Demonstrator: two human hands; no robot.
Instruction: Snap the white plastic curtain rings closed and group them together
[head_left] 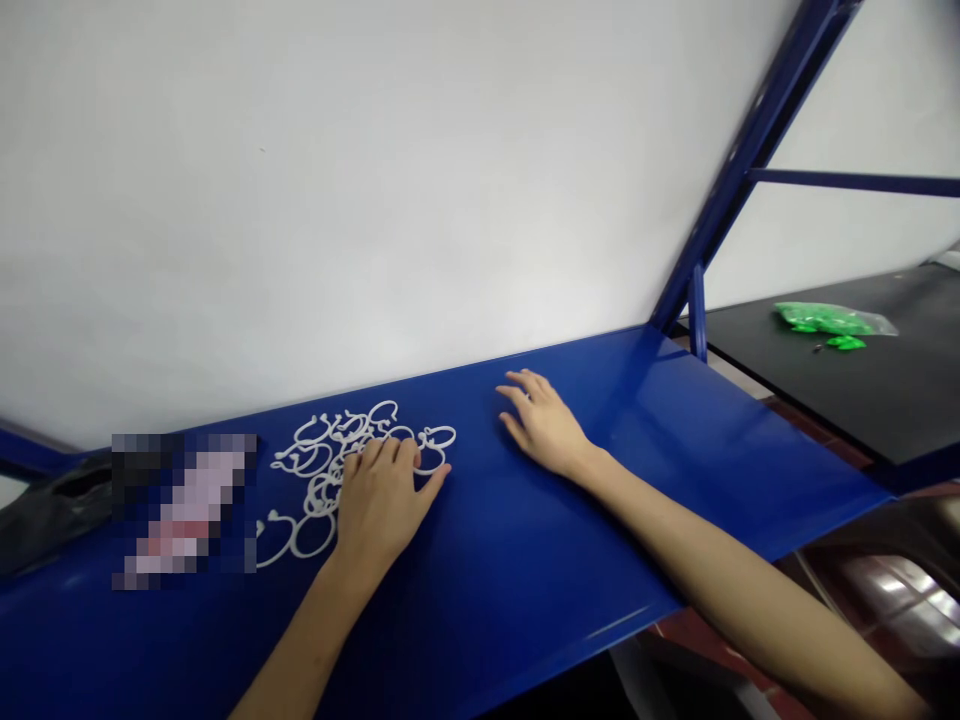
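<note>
Seen from above, a person's left hand (379, 500) lies palm down over a loose pile of white open rings (352, 430), left of centre in the lower half of the frame. Its thumb points out to the right; the other fingertips are out of sight beneath the hand, so whether it grasps a ring cannot be told. The right hand (547, 430), just right of centre, is released, with fingers spread and nothing in them, at the blue shelf (525, 560) and apart from the pile. The rings overlap, and their gaps and small knobbed ends look likely to hook together, so lifting one could drag up its neighbours or scatter them. The shelf looks smooth and the rings light, so a broad sweep of the left hand could slide some towards the dark bag (52, 515) at the lower left, or over the near edge at the bottom. Pressing down hard on the pile could bend a thin ring. No brand, label or writing can be read. A pinkish item (195, 500) left of the rings is covered by coarse blurring, which would hide any print. At the right of the frame, beyond a blue post (697, 310), a clear bag of green pieces (825, 318) rests on a black table (862, 390), showing no legible marking.
</note>
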